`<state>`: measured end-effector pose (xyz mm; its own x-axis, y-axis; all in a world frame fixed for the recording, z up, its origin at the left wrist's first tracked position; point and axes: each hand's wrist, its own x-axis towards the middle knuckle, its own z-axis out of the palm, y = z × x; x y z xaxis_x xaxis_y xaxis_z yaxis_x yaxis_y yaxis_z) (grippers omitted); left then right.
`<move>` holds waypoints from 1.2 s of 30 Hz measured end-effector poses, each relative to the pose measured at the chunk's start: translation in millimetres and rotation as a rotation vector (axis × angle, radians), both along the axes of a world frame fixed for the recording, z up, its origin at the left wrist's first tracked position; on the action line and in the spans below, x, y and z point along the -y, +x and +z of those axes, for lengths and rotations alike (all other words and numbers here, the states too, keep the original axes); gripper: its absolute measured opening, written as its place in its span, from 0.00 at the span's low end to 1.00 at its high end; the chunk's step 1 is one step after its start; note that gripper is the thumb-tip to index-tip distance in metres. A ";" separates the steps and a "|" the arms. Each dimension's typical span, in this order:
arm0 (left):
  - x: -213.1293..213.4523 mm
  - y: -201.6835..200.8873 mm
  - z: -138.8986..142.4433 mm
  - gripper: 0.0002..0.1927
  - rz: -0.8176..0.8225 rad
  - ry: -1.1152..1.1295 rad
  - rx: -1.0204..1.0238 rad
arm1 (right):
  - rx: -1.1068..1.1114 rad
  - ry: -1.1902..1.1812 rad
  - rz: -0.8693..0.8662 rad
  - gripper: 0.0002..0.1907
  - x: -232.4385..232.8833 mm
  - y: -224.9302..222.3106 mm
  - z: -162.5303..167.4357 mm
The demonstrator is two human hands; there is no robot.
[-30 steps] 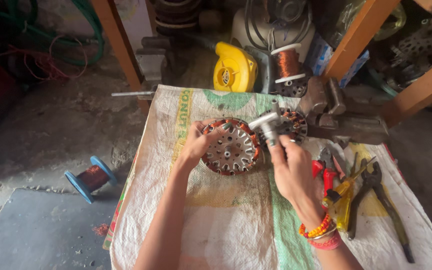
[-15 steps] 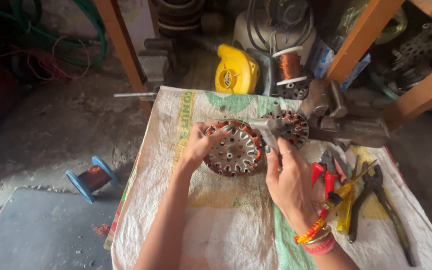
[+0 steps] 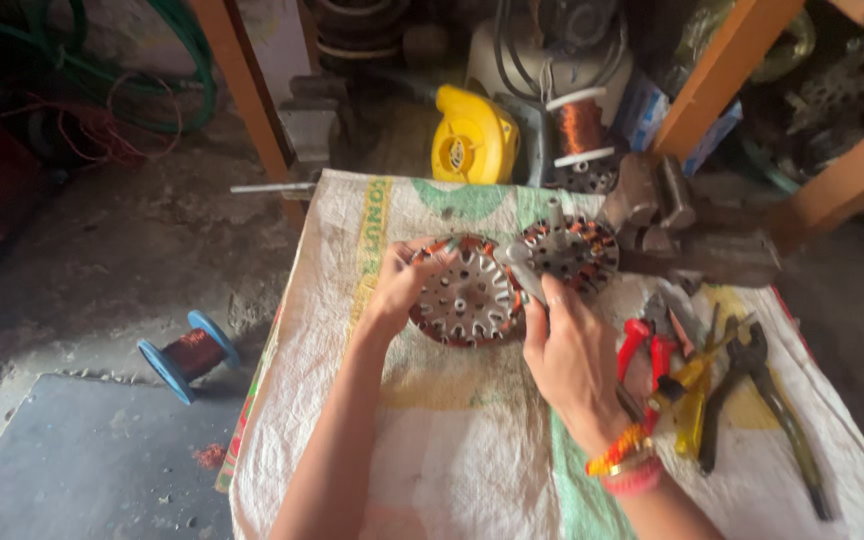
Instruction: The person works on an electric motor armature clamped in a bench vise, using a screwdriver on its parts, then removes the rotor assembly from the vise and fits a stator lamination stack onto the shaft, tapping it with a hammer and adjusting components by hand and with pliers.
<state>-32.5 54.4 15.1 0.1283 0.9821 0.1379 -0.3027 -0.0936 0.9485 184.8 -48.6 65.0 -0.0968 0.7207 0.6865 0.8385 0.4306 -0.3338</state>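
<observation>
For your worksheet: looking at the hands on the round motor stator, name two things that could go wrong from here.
1. The right hand works a metal tool against the stator that the left hand steadies; a slip might nick fingers or the copper windings.
2. The pliers lie close beside the right wrist and might get knocked.

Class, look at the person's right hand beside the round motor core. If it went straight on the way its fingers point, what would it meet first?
The right hand points up and away, holding a small metal tool. Going straight on, it would probably first meet the second wound core just behind; depth is hard to judge.
</observation>
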 end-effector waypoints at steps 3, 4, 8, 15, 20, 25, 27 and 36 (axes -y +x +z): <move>-2.4 2.3 -2.6 0.09 0.036 -0.069 0.022 | -0.060 -0.029 -0.037 0.15 -0.7 0.4 1.7; -1.6 5.8 -4.5 0.09 0.066 -0.080 0.023 | -0.093 -0.119 -0.043 0.15 -1.0 0.5 1.8; -2.1 14.5 -7.0 0.07 0.094 -0.131 0.160 | -0.066 -0.204 -0.037 0.15 -3.3 -0.5 -0.4; -3.5 5.0 5.0 0.09 0.053 -0.013 -0.003 | -0.153 -0.245 -0.090 0.16 -6.3 1.6 1.3; -3.8 10.6 6.8 0.09 0.227 -0.011 -0.042 | -0.317 -0.187 -0.093 0.12 -4.9 6.0 7.3; -3.5 12.4 7.6 0.12 0.211 0.041 -0.086 | -0.251 -0.135 -0.034 0.13 -12.8 2.0 2.7; -0.6 11.1 10.1 0.12 0.184 0.036 -0.053 | -0.233 -0.240 -0.045 0.12 -17.0 0.5 -0.6; -0.6 10.6 10.2 0.10 0.146 0.005 -0.027 | -0.108 -0.046 -0.003 0.13 -17.6 0.4 -4.6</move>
<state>-21.9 55.0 25.2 -0.0121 0.9899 0.1412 -0.2601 -0.1395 0.9555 185.2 -31.0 60.4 -0.0221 0.7518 0.6591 0.7976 0.4107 -0.4417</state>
